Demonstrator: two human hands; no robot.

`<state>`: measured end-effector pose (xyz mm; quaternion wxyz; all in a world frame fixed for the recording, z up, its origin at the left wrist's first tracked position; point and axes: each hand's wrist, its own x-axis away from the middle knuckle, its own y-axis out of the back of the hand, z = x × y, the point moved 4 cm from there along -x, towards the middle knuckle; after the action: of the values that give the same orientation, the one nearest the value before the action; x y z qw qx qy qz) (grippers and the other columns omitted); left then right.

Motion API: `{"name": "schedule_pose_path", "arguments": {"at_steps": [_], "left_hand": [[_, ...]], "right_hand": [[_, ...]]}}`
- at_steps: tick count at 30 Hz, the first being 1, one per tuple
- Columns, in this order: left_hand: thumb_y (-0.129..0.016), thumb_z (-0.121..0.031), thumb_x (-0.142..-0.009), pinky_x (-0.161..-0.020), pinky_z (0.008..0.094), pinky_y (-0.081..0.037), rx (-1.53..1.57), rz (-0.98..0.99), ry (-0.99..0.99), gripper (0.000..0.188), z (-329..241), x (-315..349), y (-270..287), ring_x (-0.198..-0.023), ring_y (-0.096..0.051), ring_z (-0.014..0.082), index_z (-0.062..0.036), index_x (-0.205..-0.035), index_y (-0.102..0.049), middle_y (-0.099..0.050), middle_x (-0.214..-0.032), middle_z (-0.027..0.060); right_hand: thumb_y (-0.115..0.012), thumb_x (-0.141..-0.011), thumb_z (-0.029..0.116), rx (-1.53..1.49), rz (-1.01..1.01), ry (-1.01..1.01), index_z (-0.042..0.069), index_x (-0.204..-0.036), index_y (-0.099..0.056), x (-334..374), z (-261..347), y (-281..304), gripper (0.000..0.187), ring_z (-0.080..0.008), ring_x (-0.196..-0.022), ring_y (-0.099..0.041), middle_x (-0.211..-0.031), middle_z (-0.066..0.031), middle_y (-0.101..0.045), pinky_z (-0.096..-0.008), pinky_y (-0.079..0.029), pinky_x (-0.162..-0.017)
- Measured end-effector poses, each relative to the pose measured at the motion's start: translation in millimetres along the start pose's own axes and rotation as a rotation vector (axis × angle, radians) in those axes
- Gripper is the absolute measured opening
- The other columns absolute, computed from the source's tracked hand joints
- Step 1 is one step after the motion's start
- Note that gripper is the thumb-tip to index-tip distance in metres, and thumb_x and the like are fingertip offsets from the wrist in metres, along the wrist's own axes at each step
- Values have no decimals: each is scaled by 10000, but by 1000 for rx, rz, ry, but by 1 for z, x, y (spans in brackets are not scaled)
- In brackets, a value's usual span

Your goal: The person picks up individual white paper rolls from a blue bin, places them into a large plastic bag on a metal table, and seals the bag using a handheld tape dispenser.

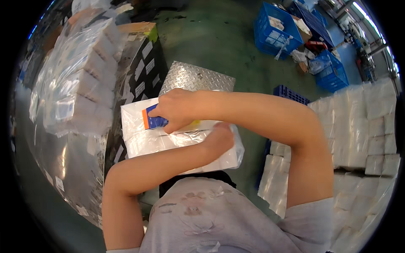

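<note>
A white package wrapped in clear plastic [143, 145] lies in front of me, wrinkled and shiny. My right hand [175, 109] reaches across to its left part, its fingers closed on a blue piece with an orange edge [157, 119], whose exact kind I cannot make out. That piece rests against the plastic. My left forearm crosses below the right one, and my left hand [221, 137] is at the package's right side; its fingers are hidden and slightly blurred. A small yellow patch [196, 122] shows between the hands. A dark line runs across the wrap beneath them.
A diamond-plate metal platform [198, 78] sits beyond the package. Plastic-wrapped white packs [86, 84] are piled on the left, beside a dark labelled surface [145, 71]. More wrapped packs [358, 130] stack on the right. Blue crates [274, 38] stand on the green floor [211, 33] at far right.
</note>
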<state>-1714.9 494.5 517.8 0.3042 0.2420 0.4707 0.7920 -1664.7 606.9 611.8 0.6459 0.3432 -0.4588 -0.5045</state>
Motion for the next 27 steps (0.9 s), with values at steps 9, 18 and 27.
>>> {"name": "schedule_pose_path", "arguments": {"at_steps": [9,18,27], "left_hand": [[-544,-92,-712,-586,328,-462,460,-98,246,163,18,72,-23,-639,-583,222,-39,-857,-490,-542,-672,78],[-598,-162,-752,-788,386,-438,964,297,76,358,40,71,4,-942,-557,294,9,-1052,-503,-569,-965,157],[-470,-372,-855,-1023,437,-231,643,-132,183,401,30,-30,-36,-1003,-518,231,-37,-766,-672,-630,-869,101]], "right_hand": [[-651,-710,299,35,-265,-20,236,-1250,-464,150,-36,-5,575,-315,-741,-577,-887,-158,-514,-409,-468,-623],[-655,-683,296,69,-102,-570,239,-1270,-453,259,-62,-103,624,-311,-683,-585,-832,-153,-524,-395,-484,-594],[-614,-663,441,-368,-86,-985,144,-1136,-602,254,-96,-122,559,-322,-892,-613,-940,-152,-648,-385,-484,-789]]}}
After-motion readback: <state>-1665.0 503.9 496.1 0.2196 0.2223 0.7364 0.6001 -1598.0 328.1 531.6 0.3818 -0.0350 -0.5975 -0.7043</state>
